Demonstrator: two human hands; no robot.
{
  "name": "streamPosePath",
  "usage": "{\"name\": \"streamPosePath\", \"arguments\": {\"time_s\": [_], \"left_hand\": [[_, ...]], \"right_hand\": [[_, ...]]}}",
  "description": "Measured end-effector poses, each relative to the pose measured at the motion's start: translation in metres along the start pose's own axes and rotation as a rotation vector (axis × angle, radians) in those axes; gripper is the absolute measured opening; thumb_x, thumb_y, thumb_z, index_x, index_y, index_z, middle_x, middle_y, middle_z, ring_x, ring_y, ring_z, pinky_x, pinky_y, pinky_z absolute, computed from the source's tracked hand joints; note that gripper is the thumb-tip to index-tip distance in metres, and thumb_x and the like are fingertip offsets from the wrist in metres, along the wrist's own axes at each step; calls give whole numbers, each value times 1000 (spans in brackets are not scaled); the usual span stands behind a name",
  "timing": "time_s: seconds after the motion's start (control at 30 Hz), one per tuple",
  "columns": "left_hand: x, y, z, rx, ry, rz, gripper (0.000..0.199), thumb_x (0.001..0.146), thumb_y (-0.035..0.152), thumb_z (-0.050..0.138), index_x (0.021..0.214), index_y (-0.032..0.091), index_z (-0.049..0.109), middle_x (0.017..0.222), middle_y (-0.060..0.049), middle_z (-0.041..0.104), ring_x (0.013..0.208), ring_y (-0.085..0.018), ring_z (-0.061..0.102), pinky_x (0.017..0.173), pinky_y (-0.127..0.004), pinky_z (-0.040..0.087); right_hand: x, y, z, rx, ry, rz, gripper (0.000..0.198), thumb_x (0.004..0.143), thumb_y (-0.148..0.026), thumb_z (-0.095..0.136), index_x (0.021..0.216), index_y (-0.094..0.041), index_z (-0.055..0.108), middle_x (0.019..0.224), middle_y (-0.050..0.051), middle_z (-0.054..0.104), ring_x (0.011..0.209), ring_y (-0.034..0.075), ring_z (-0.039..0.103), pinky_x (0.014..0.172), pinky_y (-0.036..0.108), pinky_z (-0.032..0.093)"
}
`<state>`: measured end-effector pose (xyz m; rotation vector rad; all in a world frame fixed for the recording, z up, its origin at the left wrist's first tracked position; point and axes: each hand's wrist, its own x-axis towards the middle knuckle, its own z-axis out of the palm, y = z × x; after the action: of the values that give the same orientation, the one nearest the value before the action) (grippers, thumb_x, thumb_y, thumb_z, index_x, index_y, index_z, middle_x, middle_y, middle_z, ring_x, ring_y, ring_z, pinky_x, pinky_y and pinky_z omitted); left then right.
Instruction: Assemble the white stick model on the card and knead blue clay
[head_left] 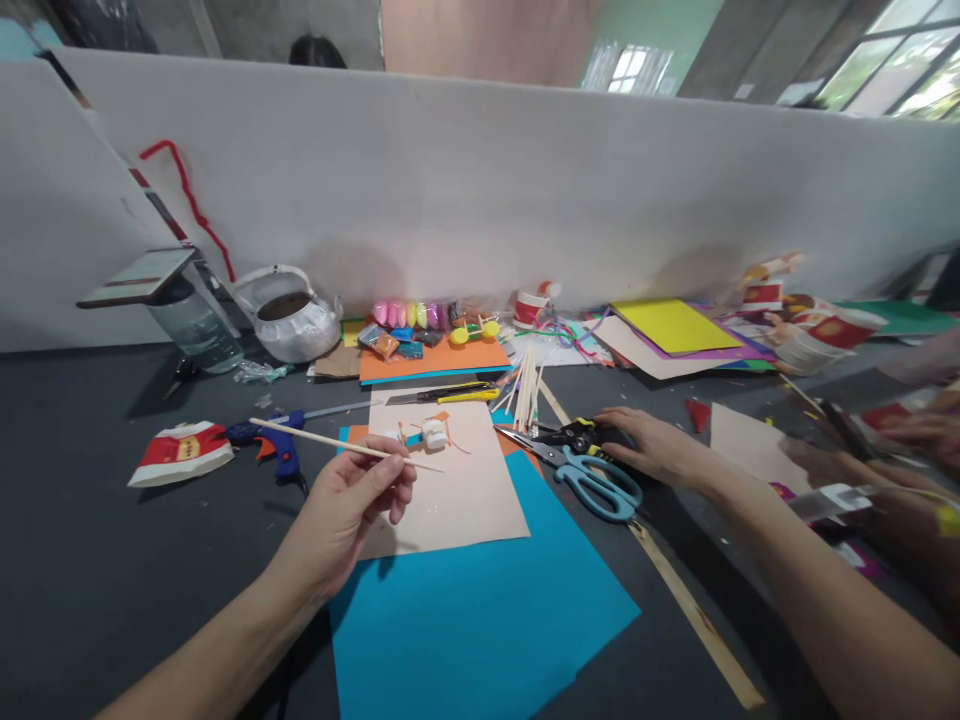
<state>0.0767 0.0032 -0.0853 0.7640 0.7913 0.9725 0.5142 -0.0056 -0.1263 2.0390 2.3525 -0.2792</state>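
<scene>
My left hand [360, 500] pinches a thin wooden stick [322, 437] between thumb and fingers, above a cream sheet of paper [480, 510]. On that sheet lies a small white clay piece [433, 433] with orange bits. My right hand [645, 440] has its fingers curled over black-and-yellow pliers [577, 436], which rest on the table; the palm hides part of their handles. Just beside them are blue-handled scissors [600, 490] with the blades pointing left. A bundle of wooden sticks [529, 390] lies beyond the pliers.
A blue glue gun [281, 440] and a red-and-white paper cup piece [184, 455] lie left. A yellow utility knife [457, 394] tops the cream sheet, above blue paper [480, 620]. A wooden strip [697, 620] runs right. Another person's hands [892, 470] work at far right.
</scene>
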Motion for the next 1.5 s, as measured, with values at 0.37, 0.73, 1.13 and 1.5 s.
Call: {"name": "streamPosePath", "arguments": {"time_s": [0.37,0.73,1.13,1.5], "left_hand": [[-3,8,4,-144,37,22,28,67,28,87,80,17,66,65,0,67,56,-9,57,47,-15,45],[-6,17,7,-248,15,1,28,67,25,87,77,18,62,64,1,64,54,-7,54,48,-14,42],[-32,33,12,-285,-78,9,25,68,25,86,73,19,63,62,2,62,53,-7,55,49,-14,42],[-32,36,13,-328,-25,48,27,68,26,87,74,19,62,62,3,62,53,-7,55,48,-15,42]], "right_hand": [[8,1,-11,-93,-124,-8,69,66,-30,64,132,-11,56,130,21,58,118,38,57,102,49,46],[-10,-1,-7,-242,-32,76,43,83,-22,58,122,-6,54,110,22,61,106,32,61,92,37,48],[-6,-12,5,-396,14,168,61,75,-14,56,132,3,45,112,33,59,104,49,58,81,57,49],[-26,-66,-13,-148,362,211,51,86,-31,44,132,-12,32,115,25,59,104,39,63,84,46,54]]}}
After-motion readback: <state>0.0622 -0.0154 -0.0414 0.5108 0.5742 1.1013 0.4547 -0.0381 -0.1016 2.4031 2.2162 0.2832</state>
